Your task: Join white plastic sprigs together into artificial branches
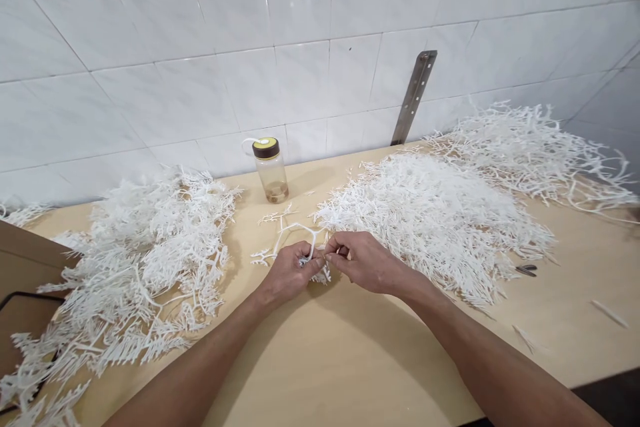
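A white branched plastic stem [295, 225] with small leafy sprigs at its ends is gripped in my left hand [291, 269], thumb and fingers closed round it. Close beside that hand, my right hand [361, 259] is closed in a pinch at the stem's sprigged end; whatever lies between its fingertips is too small and covered to make out. Part of the stem's lower end is hidden by my left fingers. Just right of my hands lies a big heap of white plastic sprigs [430, 213].
A second heap of white branched pieces [150, 260] covers the table's left side. Longer white stems [540, 147] lie back right. A bottle [273, 173] stands behind my hands. A slotted metal bar [414, 97] leans on the wall. A small dark tool [527, 270] lies right.
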A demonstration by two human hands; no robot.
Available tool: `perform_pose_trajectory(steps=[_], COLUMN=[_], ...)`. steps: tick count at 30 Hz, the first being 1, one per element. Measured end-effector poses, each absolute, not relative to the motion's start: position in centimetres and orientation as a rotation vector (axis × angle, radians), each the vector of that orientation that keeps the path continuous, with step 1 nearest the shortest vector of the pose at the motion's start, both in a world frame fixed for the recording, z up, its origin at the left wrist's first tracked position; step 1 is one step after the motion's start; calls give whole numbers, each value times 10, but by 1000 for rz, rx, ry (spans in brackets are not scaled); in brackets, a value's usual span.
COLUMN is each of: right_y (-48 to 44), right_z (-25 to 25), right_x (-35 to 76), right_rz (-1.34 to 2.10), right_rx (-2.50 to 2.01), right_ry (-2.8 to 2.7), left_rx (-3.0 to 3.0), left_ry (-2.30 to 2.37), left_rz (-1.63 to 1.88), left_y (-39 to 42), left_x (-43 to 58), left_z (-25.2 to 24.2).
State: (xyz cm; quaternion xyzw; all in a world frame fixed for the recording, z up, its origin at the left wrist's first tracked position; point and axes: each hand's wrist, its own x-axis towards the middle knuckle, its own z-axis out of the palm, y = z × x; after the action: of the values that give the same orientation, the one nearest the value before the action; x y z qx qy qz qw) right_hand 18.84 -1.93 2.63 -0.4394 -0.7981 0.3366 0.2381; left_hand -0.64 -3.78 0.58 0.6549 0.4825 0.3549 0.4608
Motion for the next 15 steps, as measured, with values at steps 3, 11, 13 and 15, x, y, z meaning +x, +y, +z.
perform_pose_trajectory(steps=[3,11,13,15], right_y=[-23,-22,-16,-8], right_z=[26,18,18,23], right_x=[185,173,180,193], right_rz=[797,444,436,465], right_rx=[-1162,-1112,-1228,-1396], right_ry=[-2210,-2215,-2161,-2024], left_rx=[1470,1168,1204,1290], left_ry=[1125,1046,990,976], left_rz=[851,844,837,828], left_y=[-38,-36,-38,-40], left_x=[-6,-6,-5,-4], left_z=[10,14,15,15])
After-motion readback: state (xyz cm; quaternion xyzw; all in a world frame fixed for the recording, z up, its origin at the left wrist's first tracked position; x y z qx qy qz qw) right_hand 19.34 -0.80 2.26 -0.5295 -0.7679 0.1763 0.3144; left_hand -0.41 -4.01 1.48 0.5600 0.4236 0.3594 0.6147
